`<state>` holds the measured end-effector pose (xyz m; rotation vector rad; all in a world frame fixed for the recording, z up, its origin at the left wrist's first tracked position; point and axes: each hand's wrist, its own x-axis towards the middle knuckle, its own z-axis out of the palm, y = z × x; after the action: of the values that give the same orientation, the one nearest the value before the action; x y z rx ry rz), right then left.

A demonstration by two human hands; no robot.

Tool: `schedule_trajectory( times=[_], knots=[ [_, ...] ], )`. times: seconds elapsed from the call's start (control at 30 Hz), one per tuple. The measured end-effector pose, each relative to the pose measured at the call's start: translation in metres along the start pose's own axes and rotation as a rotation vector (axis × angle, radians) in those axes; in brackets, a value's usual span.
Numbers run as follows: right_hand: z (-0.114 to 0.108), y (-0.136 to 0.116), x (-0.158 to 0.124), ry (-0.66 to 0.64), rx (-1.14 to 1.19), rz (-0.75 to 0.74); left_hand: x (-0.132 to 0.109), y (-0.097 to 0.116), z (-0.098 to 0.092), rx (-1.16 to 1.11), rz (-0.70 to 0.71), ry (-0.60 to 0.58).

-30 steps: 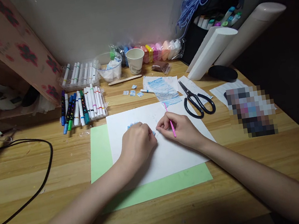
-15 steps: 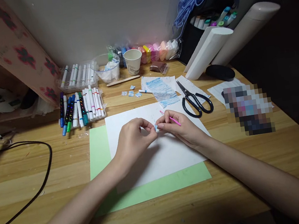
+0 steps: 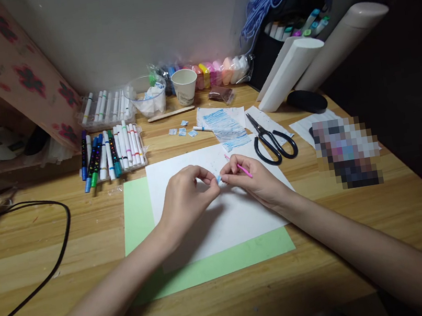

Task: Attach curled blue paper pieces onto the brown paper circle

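Note:
Over a white paper sheet (image 3: 222, 233), my left hand (image 3: 188, 195) pinches a tiny blue-and-white piece of paper (image 3: 219, 179) between thumb and fingertips. My right hand (image 3: 257, 180) meets it from the other side, its thumb and fingertip closed at the same piece. A thin pink stick (image 3: 244, 171) is also held in the right hand's fingers, slanting across them. Just beyond lie black-handled scissors (image 3: 271, 140), a blue-striped paper (image 3: 226, 128), a white marker (image 3: 202, 128) and several small blue-striped paper squares (image 3: 182, 131).
Green paper (image 3: 135, 211) lies under the white sheet. Left stand marker sets (image 3: 130, 146) and a black cable (image 3: 68, 227). At the back are a clear bowl (image 3: 147, 104), a paper cup (image 3: 185, 85), a wooden stick (image 3: 170, 114) and packed clay (image 3: 204, 74). White tubes (image 3: 293, 72) stand right.
The whole view has shifted slightly, so things appear a little further left. Both hands keep nearly the same pinch on the small piece of paper.

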<state>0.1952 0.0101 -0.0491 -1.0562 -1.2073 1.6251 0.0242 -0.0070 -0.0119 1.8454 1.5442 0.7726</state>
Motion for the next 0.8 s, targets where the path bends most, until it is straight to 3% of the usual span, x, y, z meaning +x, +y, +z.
schedule_trajectory(
  times=[0.33,0.8],
  knots=[
    [0.0005,-0.004,-0.0008,0.037,-0.067,-0.066,0.002,0.0003,-0.0013,-0.036,-0.028,0.016],
    [0.003,-0.0032,-0.0031,0.002,0.035,-0.01,-0.0037,0.0013,0.003,0.026,0.1,0.019]
  ],
)
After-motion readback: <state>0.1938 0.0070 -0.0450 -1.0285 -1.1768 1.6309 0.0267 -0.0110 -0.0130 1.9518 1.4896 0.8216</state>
